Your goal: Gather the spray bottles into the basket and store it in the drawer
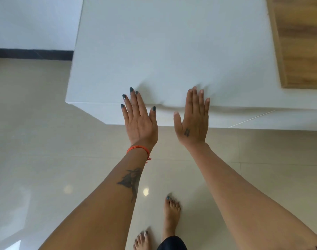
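At the near edge of the white cabinet top (pixel 172 51), the left hand (pixel 139 123) and right hand (pixel 193 123) are held flat with fingers spread, gripping nothing; the spray bottles, basket and drawer cannot be made out.

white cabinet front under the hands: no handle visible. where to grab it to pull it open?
Likely the top lip of the white front panel, from above with curled fingertips. It is flat with no knob showing; both open hands, left hand and right hand, lie at that edge.
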`<act>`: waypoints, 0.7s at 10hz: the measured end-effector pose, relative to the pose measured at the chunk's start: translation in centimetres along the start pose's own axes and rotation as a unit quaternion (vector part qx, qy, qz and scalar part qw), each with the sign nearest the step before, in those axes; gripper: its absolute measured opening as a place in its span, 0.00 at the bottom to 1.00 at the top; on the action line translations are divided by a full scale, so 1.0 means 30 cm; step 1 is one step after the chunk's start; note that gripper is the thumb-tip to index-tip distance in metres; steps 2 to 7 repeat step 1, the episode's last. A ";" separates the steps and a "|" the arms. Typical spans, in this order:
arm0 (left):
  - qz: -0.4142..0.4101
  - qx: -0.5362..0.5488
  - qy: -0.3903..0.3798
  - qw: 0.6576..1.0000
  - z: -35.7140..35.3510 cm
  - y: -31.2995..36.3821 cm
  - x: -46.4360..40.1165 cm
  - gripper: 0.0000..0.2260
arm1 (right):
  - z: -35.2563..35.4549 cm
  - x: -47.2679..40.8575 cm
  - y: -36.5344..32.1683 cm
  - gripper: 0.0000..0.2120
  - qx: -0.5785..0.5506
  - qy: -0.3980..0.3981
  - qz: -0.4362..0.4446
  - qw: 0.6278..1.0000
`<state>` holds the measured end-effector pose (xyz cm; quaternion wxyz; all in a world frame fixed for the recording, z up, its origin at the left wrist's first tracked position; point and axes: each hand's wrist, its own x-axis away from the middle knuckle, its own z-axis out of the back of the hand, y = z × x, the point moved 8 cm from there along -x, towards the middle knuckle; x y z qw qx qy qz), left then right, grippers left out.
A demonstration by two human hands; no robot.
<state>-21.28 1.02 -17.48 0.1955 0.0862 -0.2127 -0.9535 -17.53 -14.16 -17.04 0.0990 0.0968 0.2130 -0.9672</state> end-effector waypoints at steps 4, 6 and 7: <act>-0.061 -0.014 -0.021 0.998 0.056 0.039 -0.009 0.26 | 0.048 0.005 -0.036 0.31 -0.001 -0.032 0.032 0.999; -0.061 -0.014 -0.021 0.998 0.056 0.039 -0.009 0.26 | 0.048 0.005 -0.036 0.31 -0.001 -0.032 0.032 0.999; -0.061 -0.014 -0.021 0.998 0.056 0.039 -0.009 0.26 | 0.048 0.005 -0.036 0.31 -0.001 -0.032 0.032 0.999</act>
